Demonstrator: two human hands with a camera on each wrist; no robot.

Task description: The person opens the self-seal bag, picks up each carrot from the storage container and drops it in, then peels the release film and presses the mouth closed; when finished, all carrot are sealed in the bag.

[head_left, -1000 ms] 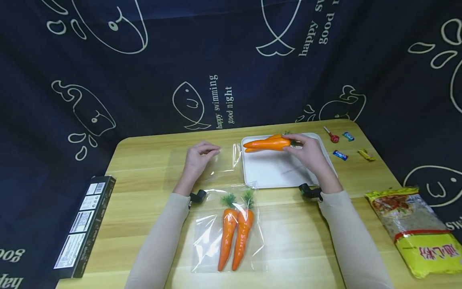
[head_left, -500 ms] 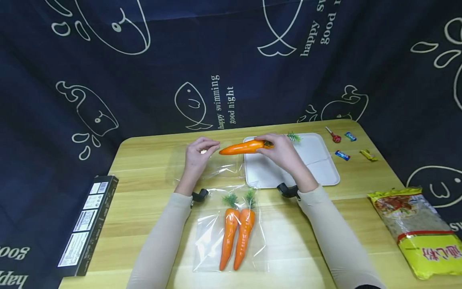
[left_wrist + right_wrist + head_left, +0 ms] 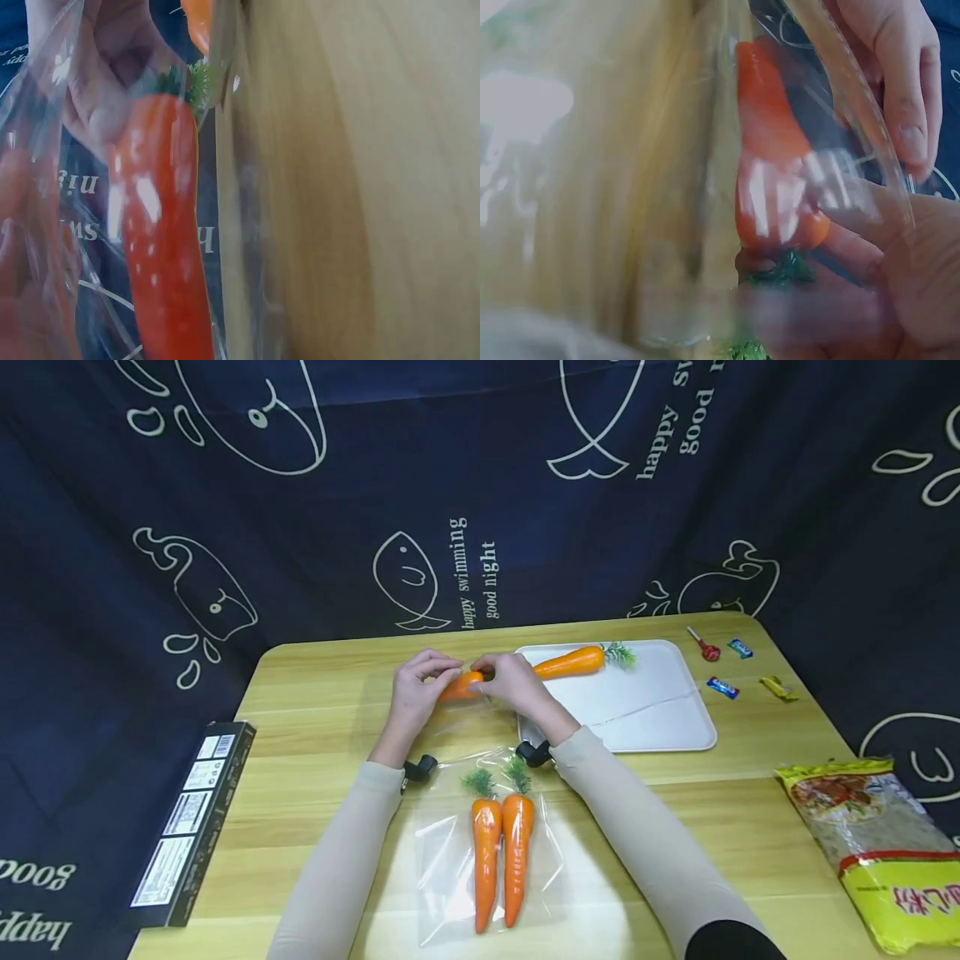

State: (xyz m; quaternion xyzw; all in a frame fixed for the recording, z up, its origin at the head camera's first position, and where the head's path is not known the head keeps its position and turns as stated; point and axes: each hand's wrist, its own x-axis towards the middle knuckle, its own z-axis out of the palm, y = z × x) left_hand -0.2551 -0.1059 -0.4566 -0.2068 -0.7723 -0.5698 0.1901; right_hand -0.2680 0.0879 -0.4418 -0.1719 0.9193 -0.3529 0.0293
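My right hand [image 3: 513, 683] grips an orange carrot [image 3: 460, 687] by its leafy end, above the table left of the tray. The left hand [image 3: 423, 687] pinches the edge of a clear plastic bag [image 3: 840, 82] beside it. Through the film in both wrist views the carrot [image 3: 165, 225] shows, its body inside the bag's mouth. On the white tray [image 3: 645, 722] lies another carrot [image 3: 573, 662] with green leaves. Nearer the front, a second clear bag [image 3: 442, 893] with two carrots [image 3: 487, 860] lies flat.
A black box [image 3: 197, 818] stands at the table's left edge. Several wrapped sweets [image 3: 723, 687] and a red lollipop [image 3: 709, 652] lie right of the tray. A yellow food packet [image 3: 873, 852] is at the right front. A dark patterned cloth [image 3: 322, 568] hangs behind.
The right hand has lifted one carrot off the tray and carried it left to the bag at the left hand. The other carrot stays on the tray.
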